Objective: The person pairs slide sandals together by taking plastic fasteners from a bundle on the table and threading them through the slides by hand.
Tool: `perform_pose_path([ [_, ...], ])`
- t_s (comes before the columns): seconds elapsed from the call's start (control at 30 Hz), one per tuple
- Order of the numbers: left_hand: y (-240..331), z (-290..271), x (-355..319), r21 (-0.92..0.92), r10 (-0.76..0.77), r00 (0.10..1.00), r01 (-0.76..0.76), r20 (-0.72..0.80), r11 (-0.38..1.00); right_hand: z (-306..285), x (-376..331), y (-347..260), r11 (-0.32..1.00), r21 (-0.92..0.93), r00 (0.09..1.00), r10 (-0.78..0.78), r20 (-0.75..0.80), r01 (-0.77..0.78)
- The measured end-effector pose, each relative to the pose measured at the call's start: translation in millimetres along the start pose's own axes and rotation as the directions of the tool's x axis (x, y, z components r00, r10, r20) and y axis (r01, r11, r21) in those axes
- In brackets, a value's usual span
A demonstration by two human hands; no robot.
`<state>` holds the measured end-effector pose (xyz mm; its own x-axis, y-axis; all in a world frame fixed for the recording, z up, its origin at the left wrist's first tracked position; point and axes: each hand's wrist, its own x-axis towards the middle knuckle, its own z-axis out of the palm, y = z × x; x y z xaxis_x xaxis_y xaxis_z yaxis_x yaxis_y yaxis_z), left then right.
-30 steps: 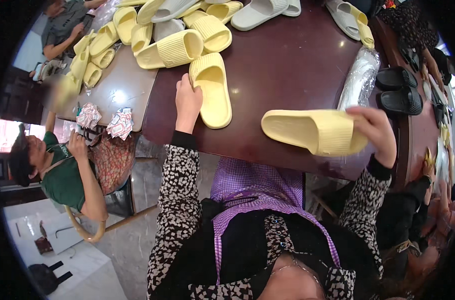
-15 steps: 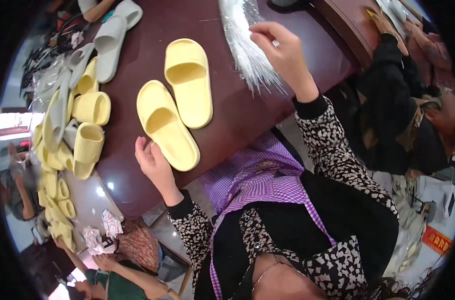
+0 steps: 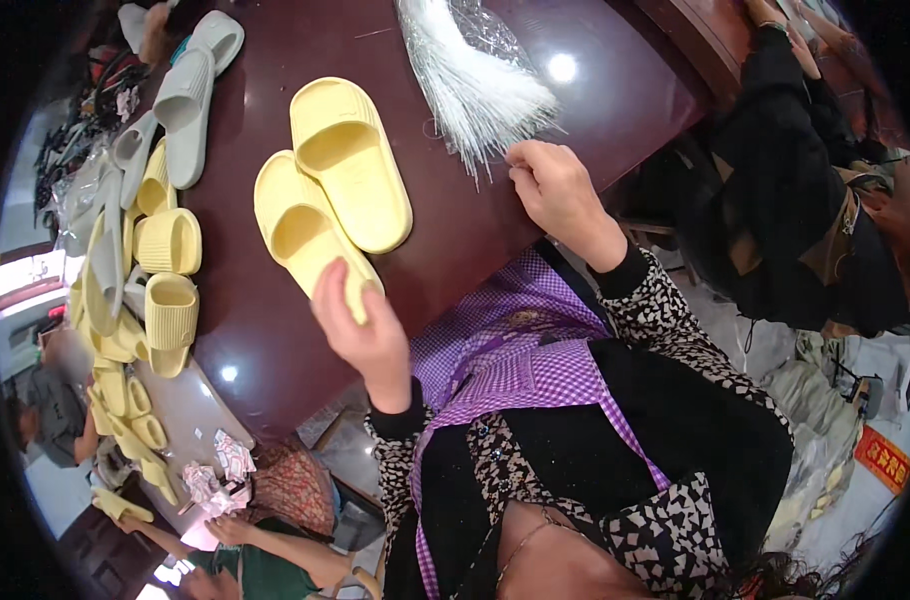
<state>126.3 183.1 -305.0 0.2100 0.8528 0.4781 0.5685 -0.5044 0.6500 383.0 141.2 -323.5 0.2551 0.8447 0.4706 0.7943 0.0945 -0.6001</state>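
Two yellow slide slippers lie side by side on the dark red table [image 3: 455, 240], toes pointing away from me. The left slipper [image 3: 287, 195] sits a little nearer than the right slipper [image 3: 375, 205], and their edges touch or overlap. My left hand [image 3: 363, 335] is over the heel of the left slipper, fingers stretched out and slightly apart, hiding part of it. Beside the near tips of a bundle of thin clear plastic strands [image 3: 480, 95], my right hand [image 3: 565, 200] is closed with thumb and fingers together. What it pinches, if anything, is too small to make out.
Grey slippers [image 3: 185, 105] and more yellow slippers [image 3: 170, 320] crowd the table's left side. At lower left a person in green [image 3: 285, 555] handles a slipper near crumpled printed paper [image 3: 220, 480]. Another person in dark clothes [image 3: 795, 190] works at right.
My right hand has come down toward me, to the strand tips. My left hand has moved right, onto the left slipper's heel. The slippers and strands appear shifted left in view.
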Motion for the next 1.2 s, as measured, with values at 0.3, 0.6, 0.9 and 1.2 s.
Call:
perform_pose_path([
  [0.3, 53, 68, 27, -0.302, 0.501, 0.817, -0.419, 0.286, 0.856, -54, -15, -37, 0.921, 0.36, 0.954, 0.043, 0.297, -0.153],
  [0.6, 37, 65, 4, -0.504, 0.267, 0.909, -0.076, 0.32, 0.86, -98, 8, -23, 0.448, 0.69, 0.765, -0.018, 0.643, -0.569],
  [0.9, 13, -60, -34, -0.676, -0.583, 0.772, 0.572, 0.254, 0.464, -2, 56, 26, 0.895, -0.368, 0.966, -0.209, 0.153, 0.252],
  [1.2, -61, -233, -88, -0.903, -0.635, 0.703, -0.024, -0.32, 0.429, -6, 59, 19, 0.895, -0.382, 0.972, -0.203, 0.115, 0.232],
])
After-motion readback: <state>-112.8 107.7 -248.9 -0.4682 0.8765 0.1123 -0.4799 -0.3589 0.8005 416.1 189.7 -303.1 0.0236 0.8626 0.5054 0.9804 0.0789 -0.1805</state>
